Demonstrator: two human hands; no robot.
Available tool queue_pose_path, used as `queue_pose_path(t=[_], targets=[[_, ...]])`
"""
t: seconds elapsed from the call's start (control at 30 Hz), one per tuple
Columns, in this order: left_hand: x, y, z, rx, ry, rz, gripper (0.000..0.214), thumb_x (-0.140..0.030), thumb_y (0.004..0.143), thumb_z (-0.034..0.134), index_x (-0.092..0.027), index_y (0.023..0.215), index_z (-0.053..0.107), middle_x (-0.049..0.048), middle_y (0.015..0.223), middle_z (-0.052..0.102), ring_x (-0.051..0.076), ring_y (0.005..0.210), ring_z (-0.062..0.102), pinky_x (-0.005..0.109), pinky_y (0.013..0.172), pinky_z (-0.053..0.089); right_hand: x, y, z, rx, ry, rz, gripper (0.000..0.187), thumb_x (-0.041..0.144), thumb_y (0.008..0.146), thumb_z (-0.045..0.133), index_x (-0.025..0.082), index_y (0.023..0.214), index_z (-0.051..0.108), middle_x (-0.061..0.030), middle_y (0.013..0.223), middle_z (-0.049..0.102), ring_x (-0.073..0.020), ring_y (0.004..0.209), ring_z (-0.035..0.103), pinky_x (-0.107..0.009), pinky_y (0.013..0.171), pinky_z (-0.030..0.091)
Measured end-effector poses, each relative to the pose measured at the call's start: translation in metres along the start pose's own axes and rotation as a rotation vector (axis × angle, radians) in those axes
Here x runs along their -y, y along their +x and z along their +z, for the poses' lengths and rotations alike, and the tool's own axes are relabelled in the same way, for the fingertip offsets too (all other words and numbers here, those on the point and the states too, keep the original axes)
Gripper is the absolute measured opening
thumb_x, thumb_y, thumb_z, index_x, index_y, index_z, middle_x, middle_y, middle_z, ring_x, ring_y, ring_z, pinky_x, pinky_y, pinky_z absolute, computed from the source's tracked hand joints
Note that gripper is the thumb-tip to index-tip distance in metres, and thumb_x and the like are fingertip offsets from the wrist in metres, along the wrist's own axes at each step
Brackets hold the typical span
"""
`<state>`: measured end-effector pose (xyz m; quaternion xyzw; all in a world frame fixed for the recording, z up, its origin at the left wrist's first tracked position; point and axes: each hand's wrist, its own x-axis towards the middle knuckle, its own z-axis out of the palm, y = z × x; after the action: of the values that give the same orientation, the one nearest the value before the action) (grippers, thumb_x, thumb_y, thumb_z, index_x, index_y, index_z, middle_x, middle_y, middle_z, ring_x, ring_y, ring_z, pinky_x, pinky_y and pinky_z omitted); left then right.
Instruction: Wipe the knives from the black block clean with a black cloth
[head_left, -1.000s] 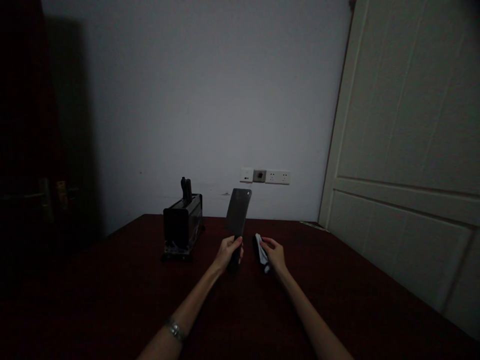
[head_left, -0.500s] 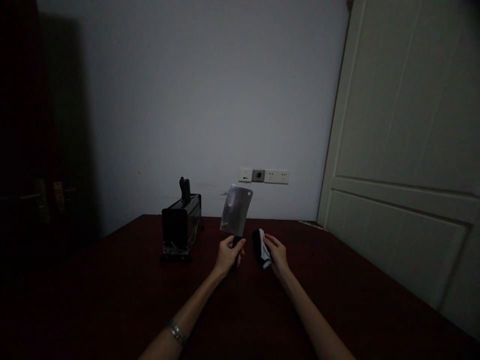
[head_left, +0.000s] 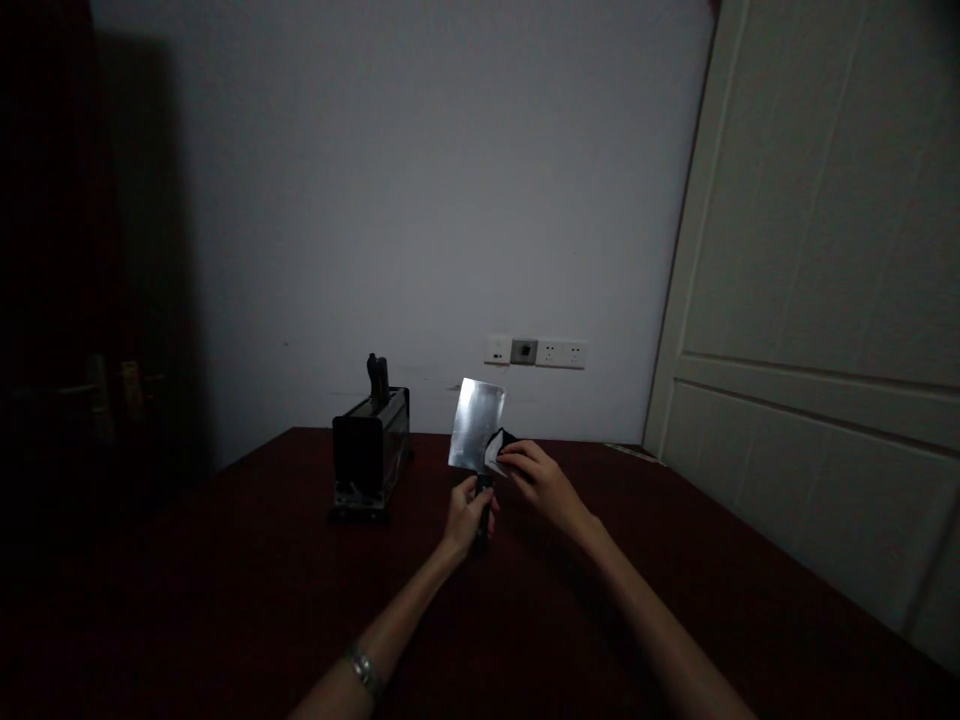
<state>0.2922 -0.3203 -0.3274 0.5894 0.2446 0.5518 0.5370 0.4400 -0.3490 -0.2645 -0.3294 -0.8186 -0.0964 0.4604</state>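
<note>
My left hand (head_left: 468, 518) is wrapped round the black handle of a cleaver (head_left: 475, 424), whose broad shiny blade stands nearly upright above the fist. In my right hand (head_left: 541, 484) a folded black-and-white cloth (head_left: 495, 454) is pinched between thumb and fingers. The cloth lies against the lower right edge of the blade, covering a little of it; whether it wraps round to the far side is hidden. To the left of both hands stands a dark knife block (head_left: 370, 446) with black knife handles (head_left: 377, 378) sticking out of its top.
Everything stands over a dark red table (head_left: 255, 560). Behind its far edge rises a pale wall with a row of sockets (head_left: 536, 351). A panelled white door (head_left: 817, 400) borders the right side, and a door handle (head_left: 131, 380) shows in the gloom at left.
My right hand has moved left and up, bringing the cloth from beside the cleaver onto its blade. The blade has turned slightly and now catches more light. The view has shifted a little.
</note>
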Motion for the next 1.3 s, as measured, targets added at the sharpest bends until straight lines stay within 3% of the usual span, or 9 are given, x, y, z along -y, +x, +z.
queue_pose_path(t=[0.17,0.47,0.67,0.83,0.9,1.1,1.3], targets=[[-0.002,-0.001,0.002,0.014,0.028,-0.010,0.026,-0.041,0.069,0.055,-0.017,0.069,0.044,-0.0058,0.045,0.048,0.008,0.027,0.041,0.018,0.027,0.030,-0.003,0.006,0.000,0.188,-0.175,-0.104,0.023,0.014,0.083,0.047,0.020,0.100,0.061,-0.0088,0.099,0.056,-0.0189,0.090,0.052,-0.031,0.075,0.044],[-0.008,-0.007,0.009,0.011,0.023,-0.072,0.029,-0.043,0.067,0.056,-0.018,0.067,0.042,-0.0062,0.041,0.046,0.009,0.026,0.040,0.018,0.027,0.031,0.011,0.004,0.004,0.218,-0.274,-0.139,0.021,0.017,0.083,0.048,0.018,0.101,0.058,-0.0101,0.101,0.055,-0.0216,0.090,0.049,-0.034,0.075,0.041],[-0.009,-0.007,0.010,0.045,-0.032,-0.083,0.029,-0.042,0.066,0.057,-0.017,0.066,0.042,-0.0052,0.042,0.047,0.009,0.026,0.041,0.019,0.026,0.030,0.009,0.004,0.006,0.139,-0.049,-0.066,0.020,0.013,0.085,0.044,0.019,0.097,0.059,-0.0086,0.097,0.054,-0.0192,0.090,0.050,-0.031,0.075,0.044],[-0.006,-0.007,0.012,0.053,-0.103,-0.149,0.030,-0.040,0.064,0.059,-0.015,0.075,0.047,-0.0032,0.050,0.053,0.008,0.028,0.042,0.019,0.026,0.032,0.001,0.024,-0.004,-0.131,0.029,0.039,0.017,0.016,0.086,0.045,0.019,0.093,0.059,-0.0076,0.091,0.054,-0.0185,0.087,0.052,-0.032,0.077,0.045],[-0.005,-0.007,0.012,0.061,-0.117,-0.169,0.030,-0.039,0.064,0.058,-0.015,0.078,0.048,-0.0030,0.051,0.053,0.008,0.029,0.043,0.019,0.026,0.032,-0.001,0.035,-0.010,-0.156,-0.004,0.018,0.016,0.017,0.086,0.046,0.018,0.093,0.060,-0.0086,0.092,0.054,-0.0188,0.088,0.052,-0.033,0.078,0.045],[-0.006,-0.008,0.012,0.086,-0.108,-0.149,0.031,-0.040,0.065,0.058,-0.015,0.079,0.048,-0.0032,0.051,0.053,0.009,0.028,0.043,0.019,0.026,0.033,-0.007,0.042,-0.008,0.232,-0.039,-0.186,0.015,0.016,0.081,0.052,0.019,0.090,0.064,-0.0090,0.098,0.055,-0.0195,0.094,0.051,-0.036,0.081,0.046],[-0.005,-0.009,0.013,0.131,-0.107,-0.164,0.029,-0.040,0.065,0.058,-0.015,0.078,0.048,-0.0034,0.049,0.052,0.009,0.028,0.043,0.019,0.026,0.033,-0.004,0.029,-0.009,0.289,-0.026,-0.124,0.016,0.015,0.079,0.055,0.018,0.090,0.066,-0.0117,0.118,0.048,-0.0228,0.113,0.044,-0.041,0.095,0.039]])
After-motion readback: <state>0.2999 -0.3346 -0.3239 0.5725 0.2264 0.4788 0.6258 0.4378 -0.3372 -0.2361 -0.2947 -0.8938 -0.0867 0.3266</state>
